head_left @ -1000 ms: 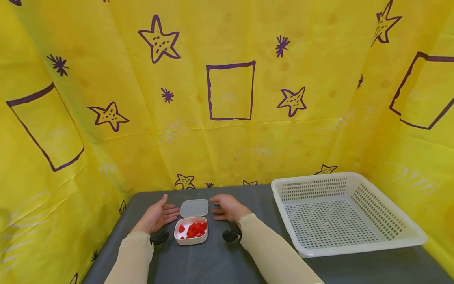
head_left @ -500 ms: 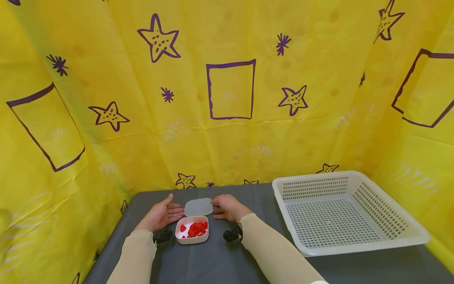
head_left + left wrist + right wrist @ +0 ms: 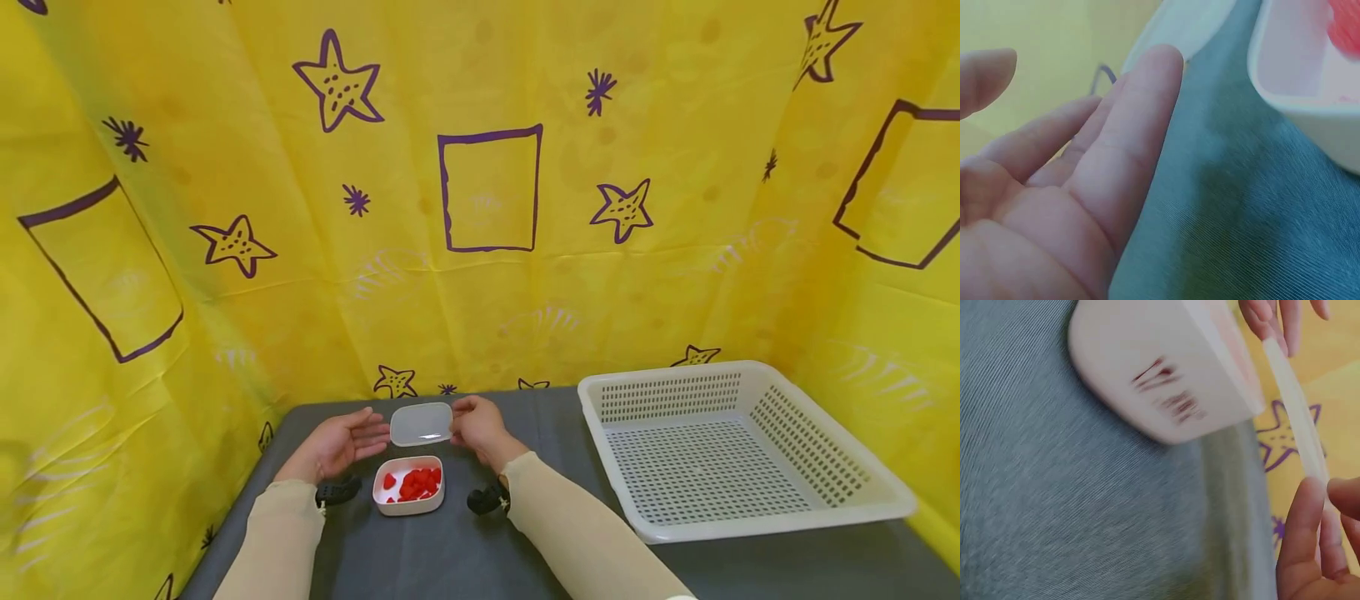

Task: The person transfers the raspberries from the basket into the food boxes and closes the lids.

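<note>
A translucent, rounded lid (image 3: 422,425) hangs between the two hands, beyond a small pale box (image 3: 411,507). My right hand (image 3: 482,428) pinches the lid's right edge between thumb and fingers; the right wrist view shows the lid (image 3: 1297,419) edge-on at the fingertips. On the opposite side, my left hand (image 3: 347,442) has its fingers straight, palm turned inward, with the fingertips right at the lid's left edge. Red pieces (image 3: 422,483) lie inside the uncovered box. Its outer wall (image 3: 1147,375) carries a dark print of cutlery and letters, blurred in the right wrist view.
At the right stands a large white perforated plastic basket (image 3: 622,492). A dark grey cloth (image 3: 517,567) covers the table. Yellow curtains (image 3: 480,333) with purple stars and squares hang behind and at both sides. Black wrist-worn devices (image 3: 487,500) sit near the box.
The lid, lying behind the box before, has been lifted and moved slightly right and away from it. The right hand has closed its fingers on the edge; the left fingers have come up to it.
</note>
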The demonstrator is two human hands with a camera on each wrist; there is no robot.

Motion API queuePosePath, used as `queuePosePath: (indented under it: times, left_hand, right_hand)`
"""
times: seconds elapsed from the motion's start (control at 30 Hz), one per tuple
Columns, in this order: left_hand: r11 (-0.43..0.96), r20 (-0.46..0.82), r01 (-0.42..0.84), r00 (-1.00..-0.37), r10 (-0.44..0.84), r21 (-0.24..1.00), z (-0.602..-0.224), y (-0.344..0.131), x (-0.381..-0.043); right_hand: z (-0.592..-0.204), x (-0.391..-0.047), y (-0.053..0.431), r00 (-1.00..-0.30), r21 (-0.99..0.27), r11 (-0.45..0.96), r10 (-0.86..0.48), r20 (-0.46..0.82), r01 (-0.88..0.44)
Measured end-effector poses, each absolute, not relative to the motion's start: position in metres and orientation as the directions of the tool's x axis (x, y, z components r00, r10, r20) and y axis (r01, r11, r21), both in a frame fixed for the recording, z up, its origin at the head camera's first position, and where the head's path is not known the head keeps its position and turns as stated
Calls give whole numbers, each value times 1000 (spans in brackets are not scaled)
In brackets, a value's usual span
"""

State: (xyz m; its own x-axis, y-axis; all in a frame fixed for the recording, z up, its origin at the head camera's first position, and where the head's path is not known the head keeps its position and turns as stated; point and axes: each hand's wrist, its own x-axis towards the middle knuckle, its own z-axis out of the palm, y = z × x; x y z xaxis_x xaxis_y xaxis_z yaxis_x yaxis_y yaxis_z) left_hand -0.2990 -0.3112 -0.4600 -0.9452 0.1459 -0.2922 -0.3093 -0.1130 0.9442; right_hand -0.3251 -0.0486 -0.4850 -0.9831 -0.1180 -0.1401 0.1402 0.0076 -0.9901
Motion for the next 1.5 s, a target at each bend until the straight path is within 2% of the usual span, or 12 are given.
queuePosePath:
  times: [0.27, 0.5, 0.63, 0.83, 1.03, 1.3, 1.5]
  left_hand:
    - [-72, -266, -281, -949, 170, 957, -437, -302, -296]
    - [-3, -254, -256, -959, 129, 967, -427, -300, -283]
    - [65, -192, -186, -975, 110, 980, -422, -301, -269]
    - [218, -151, -129, -985, 87, 967, -417, -302, -252]
    - [242, -128, -106, -989, 78, 964, -426, -300, -243]
    - [258, -52, -19, -991, 124, 966, -443, -297, -233]
    - [276, 15, 53, -990, 140, 960, -450, -294, -226]
  right_hand:
    - [-462, -323, -48, -989, -992, 92, -118, -93, 82]
    - [-459, -311, -47, -971, -936, 281, -172, 168, -211]
    - [-459, -300, -47, -952, -918, 273, -180, 246, -289]
    - [-458, -288, -47, -946, -903, 289, -161, 283, -319]
    - [-458, -279, -49, -946, -907, 274, -128, 296, -321]
    - [-460, -266, -54, -992, -992, 20, -45, 122, -123]
    - [-465, -263, -53, -996, -994, -64, -33, 87, -84]
